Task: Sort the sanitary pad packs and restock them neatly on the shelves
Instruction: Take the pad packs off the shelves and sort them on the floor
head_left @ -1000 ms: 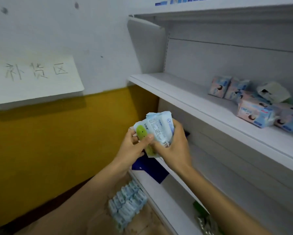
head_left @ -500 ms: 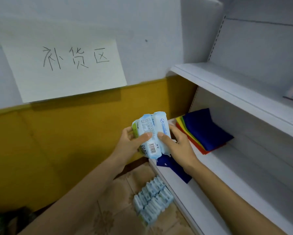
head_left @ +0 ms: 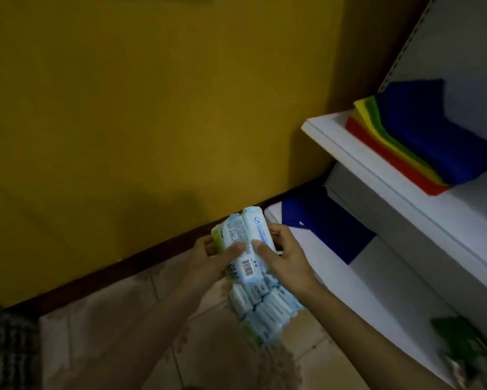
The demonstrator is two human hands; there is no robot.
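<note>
Hands were clamped, left hand [head_left: 208, 258] and right hand [head_left: 288, 258], on a bundle of pad packs [head_left: 246, 244], held above the pile of packs [head_left: 265, 309] on the floor [head_left: 118, 333], left of the bottom shelf [head_left: 371, 285]. Restocking was judged barely begun; none were clearly shelved in view.

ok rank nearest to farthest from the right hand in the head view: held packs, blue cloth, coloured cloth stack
1. held packs, gripped in the right hand itself
2. blue cloth, on the lower shelf, just right of the hand
3. coloured cloth stack, on the upper shelf, up and far right
</note>
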